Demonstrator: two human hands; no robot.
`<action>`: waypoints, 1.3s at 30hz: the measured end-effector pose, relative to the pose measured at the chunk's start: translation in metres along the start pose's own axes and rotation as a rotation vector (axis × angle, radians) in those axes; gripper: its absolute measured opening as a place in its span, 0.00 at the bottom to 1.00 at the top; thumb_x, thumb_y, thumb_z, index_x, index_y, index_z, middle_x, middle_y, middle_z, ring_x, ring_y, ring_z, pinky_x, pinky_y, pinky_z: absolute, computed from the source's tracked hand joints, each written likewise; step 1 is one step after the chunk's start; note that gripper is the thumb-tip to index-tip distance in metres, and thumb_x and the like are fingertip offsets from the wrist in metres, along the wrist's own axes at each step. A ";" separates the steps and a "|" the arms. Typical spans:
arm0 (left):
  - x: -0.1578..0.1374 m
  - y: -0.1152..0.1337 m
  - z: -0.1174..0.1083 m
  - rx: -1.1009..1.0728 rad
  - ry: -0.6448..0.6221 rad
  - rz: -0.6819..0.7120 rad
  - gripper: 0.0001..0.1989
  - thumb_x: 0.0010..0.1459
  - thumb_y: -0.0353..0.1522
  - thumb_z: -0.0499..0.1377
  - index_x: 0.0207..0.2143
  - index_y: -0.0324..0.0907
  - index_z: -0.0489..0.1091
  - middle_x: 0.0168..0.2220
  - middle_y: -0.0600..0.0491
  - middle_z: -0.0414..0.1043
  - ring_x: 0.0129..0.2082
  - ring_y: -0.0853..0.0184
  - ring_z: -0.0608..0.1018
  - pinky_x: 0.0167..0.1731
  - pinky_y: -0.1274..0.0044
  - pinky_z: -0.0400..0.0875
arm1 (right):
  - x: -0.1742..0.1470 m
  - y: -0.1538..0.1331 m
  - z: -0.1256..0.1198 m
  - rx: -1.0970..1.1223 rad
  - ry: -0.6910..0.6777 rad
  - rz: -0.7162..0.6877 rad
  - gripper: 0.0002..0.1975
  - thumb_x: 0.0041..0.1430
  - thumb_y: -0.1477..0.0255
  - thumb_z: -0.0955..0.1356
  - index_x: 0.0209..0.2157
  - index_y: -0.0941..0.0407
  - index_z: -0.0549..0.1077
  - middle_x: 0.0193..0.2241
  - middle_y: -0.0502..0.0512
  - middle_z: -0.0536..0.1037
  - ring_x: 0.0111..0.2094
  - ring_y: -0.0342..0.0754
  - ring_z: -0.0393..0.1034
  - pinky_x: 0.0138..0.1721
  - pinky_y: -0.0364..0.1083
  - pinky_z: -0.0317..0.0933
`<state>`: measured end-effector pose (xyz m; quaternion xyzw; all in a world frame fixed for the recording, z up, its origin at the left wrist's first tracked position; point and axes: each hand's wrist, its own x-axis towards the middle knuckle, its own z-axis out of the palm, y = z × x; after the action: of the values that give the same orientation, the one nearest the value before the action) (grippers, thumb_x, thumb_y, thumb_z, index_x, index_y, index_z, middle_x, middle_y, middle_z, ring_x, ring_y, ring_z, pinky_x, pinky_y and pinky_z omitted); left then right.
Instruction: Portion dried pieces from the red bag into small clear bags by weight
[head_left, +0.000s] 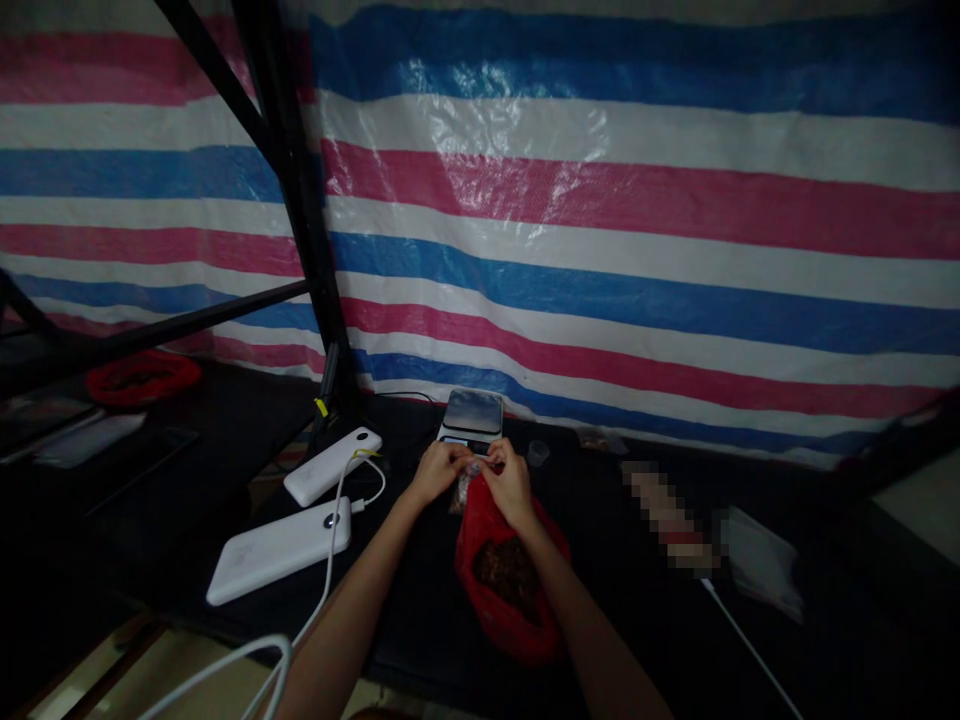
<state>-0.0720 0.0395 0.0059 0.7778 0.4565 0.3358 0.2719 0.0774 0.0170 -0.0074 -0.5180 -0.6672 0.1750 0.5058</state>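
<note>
White cable [328, 580]: loops across the lower left, near the left forearm.
Red bag [480, 600]: open on the black table [420, 620], brown dried bits [508, 572] inside, right forearm passing over it.
Small clear bag [462, 492]: between the hands, just in front of the scale [474, 412]; whether it touches the table, I cannot tell.
Left hand [439, 472]: fingertips pinching the small bag's top edge.
Right hand [510, 480]: pinching the same edge, close beside the left.
White power banks [281, 552]: two, left of the arms.
Plastic cup [538, 453]: right of the scale.
</note>
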 end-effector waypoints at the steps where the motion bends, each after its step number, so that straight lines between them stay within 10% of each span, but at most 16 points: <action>1: 0.001 -0.002 0.001 -0.050 0.000 -0.004 0.14 0.53 0.38 0.52 0.26 0.39 0.73 0.24 0.53 0.73 0.25 0.69 0.73 0.27 0.80 0.62 | 0.000 -0.003 -0.001 -0.010 0.006 0.005 0.06 0.46 0.71 0.66 0.29 0.54 0.63 0.21 0.47 0.70 0.25 0.46 0.66 0.29 0.43 0.59; 7: 0.006 -0.017 0.003 -0.460 0.093 -0.140 0.23 0.51 0.47 0.51 0.22 0.35 0.70 0.18 0.50 0.72 0.18 0.69 0.72 0.21 0.79 0.64 | 0.017 -0.021 -0.024 0.110 0.182 0.012 0.07 0.47 0.68 0.66 0.28 0.54 0.65 0.22 0.48 0.71 0.26 0.45 0.66 0.32 0.44 0.60; 11: 0.002 -0.025 -0.006 -0.362 0.294 -0.207 0.25 0.53 0.48 0.47 0.21 0.37 0.69 0.15 0.53 0.69 0.17 0.70 0.72 0.24 0.79 0.65 | 0.041 -0.012 -0.069 0.292 0.471 0.121 0.13 0.47 0.64 0.65 0.34 0.56 0.63 0.22 0.47 0.68 0.25 0.44 0.66 0.30 0.43 0.61; 19: -0.003 -0.016 -0.003 -0.214 0.267 -0.187 0.26 0.54 0.48 0.44 0.22 0.38 0.69 0.15 0.54 0.69 0.17 0.69 0.72 0.24 0.79 0.63 | 0.056 0.049 -0.176 0.090 0.332 0.257 0.22 0.37 0.59 0.69 0.34 0.57 0.68 0.26 0.54 0.74 0.28 0.50 0.69 0.31 0.48 0.61; 26: -0.002 -0.016 -0.002 -0.249 0.273 -0.189 0.27 0.56 0.48 0.41 0.23 0.38 0.69 0.16 0.53 0.69 0.18 0.68 0.72 0.24 0.79 0.63 | 0.002 0.074 -0.276 -0.800 0.378 0.319 0.26 0.53 0.55 0.57 0.50 0.56 0.61 0.49 0.61 0.67 0.49 0.58 0.61 0.45 0.57 0.54; 29: -0.001 -0.014 -0.003 -0.205 0.271 -0.182 0.28 0.56 0.49 0.41 0.23 0.38 0.69 0.17 0.52 0.70 0.19 0.67 0.73 0.25 0.79 0.64 | -0.041 0.082 -0.311 -0.878 0.132 0.352 0.24 0.53 0.56 0.59 0.49 0.53 0.64 0.47 0.58 0.70 0.47 0.57 0.64 0.44 0.55 0.56; 33: -0.002 -0.011 -0.004 -0.095 0.289 -0.183 0.27 0.56 0.48 0.41 0.22 0.40 0.69 0.18 0.53 0.71 0.21 0.67 0.73 0.26 0.80 0.63 | -0.099 0.097 -0.327 -0.908 -0.126 0.446 0.21 0.53 0.60 0.59 0.47 0.53 0.66 0.46 0.57 0.72 0.45 0.55 0.66 0.43 0.52 0.58; 39: -0.004 -0.010 -0.005 0.006 0.295 -0.187 0.24 0.57 0.46 0.42 0.23 0.41 0.69 0.18 0.55 0.71 0.21 0.68 0.73 0.25 0.81 0.61 | -0.126 0.103 -0.320 -1.020 -0.032 0.363 0.17 0.56 0.66 0.56 0.40 0.53 0.71 0.41 0.55 0.74 0.39 0.53 0.70 0.41 0.52 0.59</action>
<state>-0.0823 0.0413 0.0002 0.6750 0.5629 0.4179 0.2298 0.3980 -0.1443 -0.0112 -0.8021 -0.5748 -0.0786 0.1417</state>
